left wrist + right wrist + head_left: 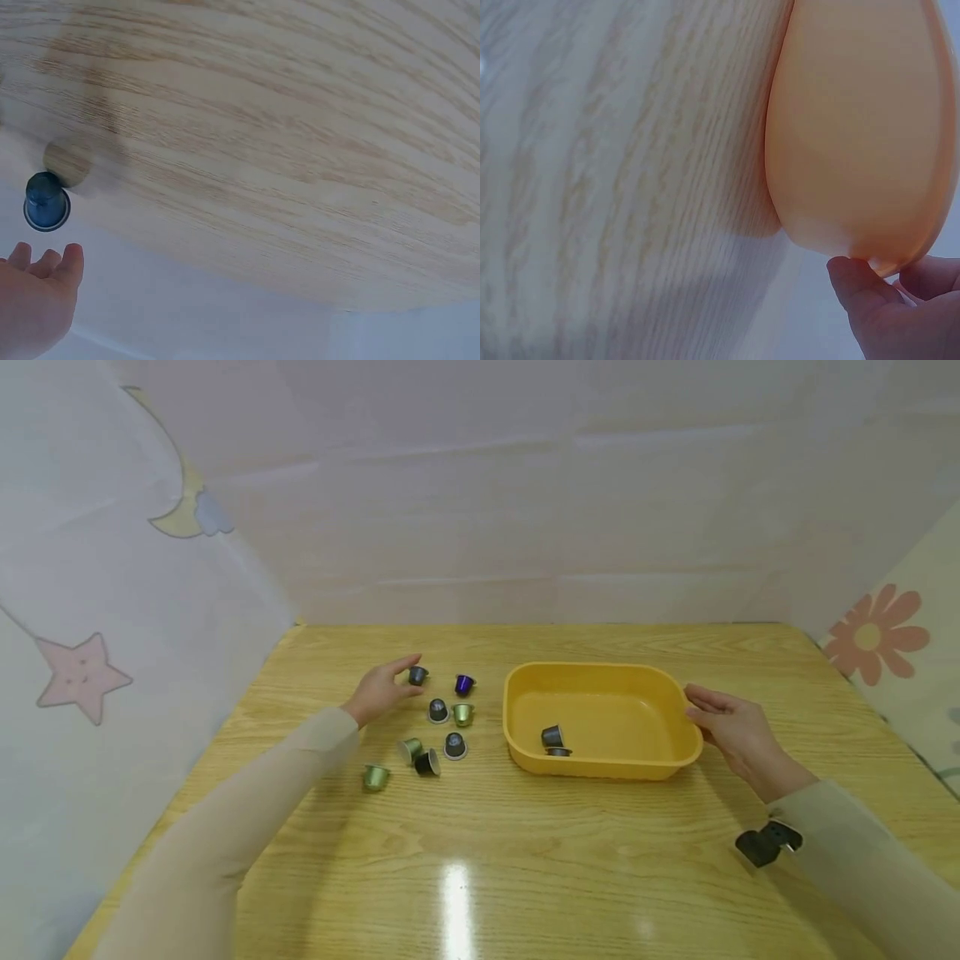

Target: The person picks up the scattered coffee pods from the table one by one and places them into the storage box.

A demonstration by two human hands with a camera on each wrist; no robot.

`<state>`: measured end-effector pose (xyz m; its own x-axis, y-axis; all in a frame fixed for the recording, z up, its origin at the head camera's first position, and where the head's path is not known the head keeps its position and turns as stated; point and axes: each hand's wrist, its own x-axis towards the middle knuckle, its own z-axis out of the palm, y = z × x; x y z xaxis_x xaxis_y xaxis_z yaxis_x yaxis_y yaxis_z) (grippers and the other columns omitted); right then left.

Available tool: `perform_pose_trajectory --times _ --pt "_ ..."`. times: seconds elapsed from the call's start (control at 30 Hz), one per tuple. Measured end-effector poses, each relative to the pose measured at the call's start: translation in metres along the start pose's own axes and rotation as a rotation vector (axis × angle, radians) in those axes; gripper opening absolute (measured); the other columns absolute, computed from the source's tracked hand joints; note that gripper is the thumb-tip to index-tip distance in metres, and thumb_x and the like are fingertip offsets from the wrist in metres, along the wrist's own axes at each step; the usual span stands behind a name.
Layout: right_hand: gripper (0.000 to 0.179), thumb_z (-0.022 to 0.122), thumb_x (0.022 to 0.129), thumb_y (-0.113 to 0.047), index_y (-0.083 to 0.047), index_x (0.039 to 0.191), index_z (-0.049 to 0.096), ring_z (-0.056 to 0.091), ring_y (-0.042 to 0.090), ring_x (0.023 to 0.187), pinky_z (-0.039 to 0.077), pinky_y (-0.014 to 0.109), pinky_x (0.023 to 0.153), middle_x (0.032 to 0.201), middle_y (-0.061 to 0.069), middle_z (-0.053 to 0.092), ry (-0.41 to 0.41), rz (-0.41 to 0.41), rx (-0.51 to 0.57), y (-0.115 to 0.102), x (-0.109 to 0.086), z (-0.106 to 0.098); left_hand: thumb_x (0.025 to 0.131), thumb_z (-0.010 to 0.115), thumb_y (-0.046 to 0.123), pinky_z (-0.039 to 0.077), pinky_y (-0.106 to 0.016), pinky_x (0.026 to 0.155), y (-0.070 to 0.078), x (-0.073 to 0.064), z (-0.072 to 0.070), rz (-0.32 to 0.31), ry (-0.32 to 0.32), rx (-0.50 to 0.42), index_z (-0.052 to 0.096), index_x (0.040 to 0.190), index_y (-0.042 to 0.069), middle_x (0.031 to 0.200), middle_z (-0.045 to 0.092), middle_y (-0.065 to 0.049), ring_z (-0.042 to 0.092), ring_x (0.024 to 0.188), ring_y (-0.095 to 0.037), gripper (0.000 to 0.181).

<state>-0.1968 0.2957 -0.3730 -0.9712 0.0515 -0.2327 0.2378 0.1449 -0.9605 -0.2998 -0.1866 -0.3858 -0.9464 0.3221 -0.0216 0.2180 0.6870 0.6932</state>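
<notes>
My left hand (378,693) reaches around a dark grey coffee capsule (417,676), its thumb and fingers spread. In the left wrist view, a gap shows between the fingertips (73,259) and a dark bluish capsule (46,204). At the right end of a yellow plastic basin (600,769), my right hand (738,735) pinches the rim between thumb and fingers, as the right wrist view also shows. Two dark capsules (552,737) lie inside the basin at its front left; the front wall partly hides one.
Between left hand and basin lie a purple capsule (464,685), green capsules (463,715), grey capsules (455,745) and a black capsule (427,763) on its side. Another green capsule (377,777) is nearest the front. A cloth wall (525,527) stands behind the wooden table (555,860).
</notes>
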Motion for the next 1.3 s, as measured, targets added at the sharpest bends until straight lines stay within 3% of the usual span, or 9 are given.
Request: perform_pose_trajectory --times 0.2,0.3,0.47,0.6,0.7,0.8,1.03,1.3 --pt "0.061 0.050 0.102 -0.012 0.003 0.152 0.018 0.053 -0.019 0.086 0.051 0.013 0.078 0.154 0.023 0.015 0.002 0.005 -0.045 0.000 0.001 0.001 0.093 0.068 0.018 0.021 -0.051 0.115 -0.010 0.009 -0.003 -0.035 -0.009 0.044 0.032 0.152 0.008 0.155 0.030 -0.015 0.026 0.141 -0.038 0.070" --pt "0.060 0.048 0.103 -0.014 0.000 0.152 0.018 0.054 -0.010 0.106 0.051 0.013 0.080 0.155 0.022 0.016 0.005 0.018 -0.079 -0.001 0.001 0.001 0.094 0.068 0.019 0.022 -0.052 0.114 -0.013 0.012 -0.004 -0.051 -0.009 0.075 0.032 0.152 0.009 0.154 0.031 -0.017 0.027 0.141 -0.039 0.069" --pt "0.059 0.047 0.104 -0.016 -0.001 0.153 0.018 0.047 0.003 0.126 0.050 0.013 0.082 0.155 0.021 0.016 0.000 0.026 -0.114 -0.001 0.000 0.001 0.093 0.068 0.017 0.022 -0.053 0.114 -0.018 0.014 -0.005 -0.051 -0.023 0.094 0.031 0.152 0.008 0.153 0.031 -0.020 0.027 0.140 -0.041 0.070" --pt "0.059 0.047 0.103 -0.015 -0.001 0.153 0.019 0.049 0.000 0.123 0.050 0.013 0.082 0.155 0.021 0.017 -0.001 0.026 -0.114 -0.001 0.000 0.001 0.093 0.069 0.019 0.022 -0.054 0.114 -0.022 0.017 -0.003 -0.058 -0.031 0.094 0.031 0.152 0.008 0.153 0.031 -0.020 0.027 0.140 -0.041 0.071" --pt "0.059 0.048 0.103 -0.013 0.001 0.152 0.019 0.054 -0.013 0.103 0.050 0.012 0.080 0.154 0.022 0.016 -0.002 0.019 -0.081 -0.002 -0.001 0.000 0.092 0.070 0.020 0.023 -0.054 0.113 -0.023 0.019 -0.002 -0.059 -0.033 0.115 0.032 0.152 0.007 0.152 0.032 -0.021 0.028 0.139 -0.042 0.071" --pt "0.061 0.050 0.102 -0.012 0.002 0.152 0.018 0.054 -0.017 0.091 0.051 0.013 0.079 0.154 0.022 0.015 -0.002 0.012 -0.048 -0.002 -0.002 0.000 0.091 0.070 0.020 0.024 -0.053 0.113 -0.022 0.021 -0.002 -0.044 -0.029 0.152 0.035 0.150 0.005 0.151 0.035 -0.021 0.031 0.138 -0.042 0.070" --pt "0.061 0.051 0.102 -0.011 0.002 0.152 0.018 0.054 -0.018 0.085 0.051 0.013 0.078 0.155 0.022 0.014 0.002 0.025 -0.023 -0.003 -0.004 0.000 0.092 0.069 0.020 0.024 -0.052 0.113 -0.024 0.028 0.000 -0.053 -0.033 0.120 0.040 0.148 0.007 0.150 0.038 -0.020 0.032 0.138 -0.041 0.065" --pt "0.059 0.048 0.103 -0.012 0.001 0.152 0.019 0.053 -0.019 0.086 0.051 0.014 0.080 0.155 0.024 0.016 -0.001 0.030 -0.065 -0.003 -0.004 0.002 0.092 0.069 0.017 0.027 -0.051 0.112 -0.029 0.029 0.001 -0.063 -0.025 0.061 0.048 0.143 0.004 0.146 0.043 -0.020 0.036 0.136 -0.039 0.056"
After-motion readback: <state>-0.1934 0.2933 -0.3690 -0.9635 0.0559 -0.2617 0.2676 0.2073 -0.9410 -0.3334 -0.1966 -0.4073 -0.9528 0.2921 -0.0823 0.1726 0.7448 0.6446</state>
